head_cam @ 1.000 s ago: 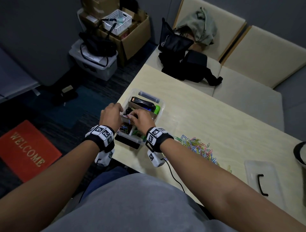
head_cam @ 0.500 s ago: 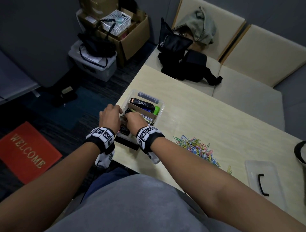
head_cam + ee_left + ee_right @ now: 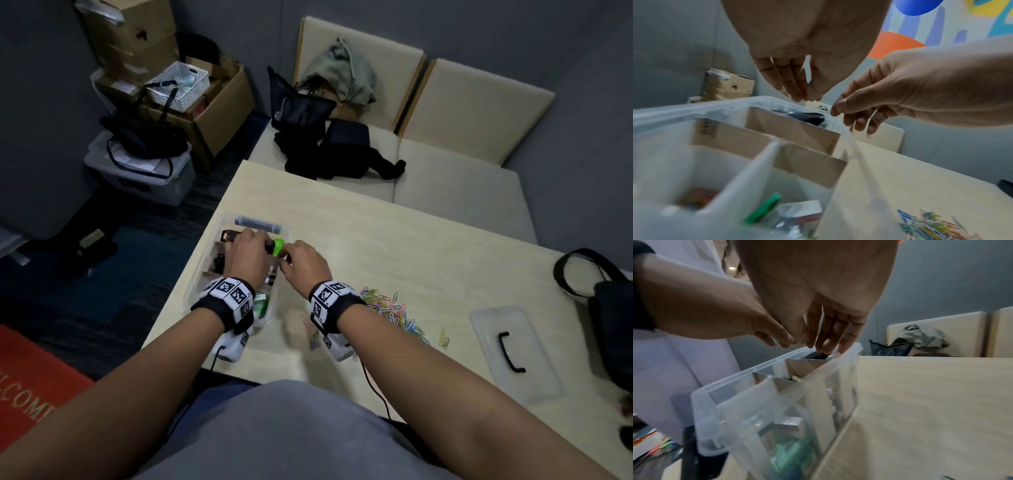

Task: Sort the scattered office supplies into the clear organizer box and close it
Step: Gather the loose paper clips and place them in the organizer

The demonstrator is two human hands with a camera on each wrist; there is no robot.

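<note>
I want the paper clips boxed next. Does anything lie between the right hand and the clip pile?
Nothing visible does. The right hand hovers by the organizer box rim, and only bare table separates it from the paper clips.

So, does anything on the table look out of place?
Yes. A pile of coloured paper clips lies loose on the table, outside the clear organizer box. The lid sits apart, right of the clips.

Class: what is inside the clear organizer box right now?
In the box: cardboard dividers, a black stapler-like item, a green marker, a dark case. Both hands cover the middle compartments.
</note>
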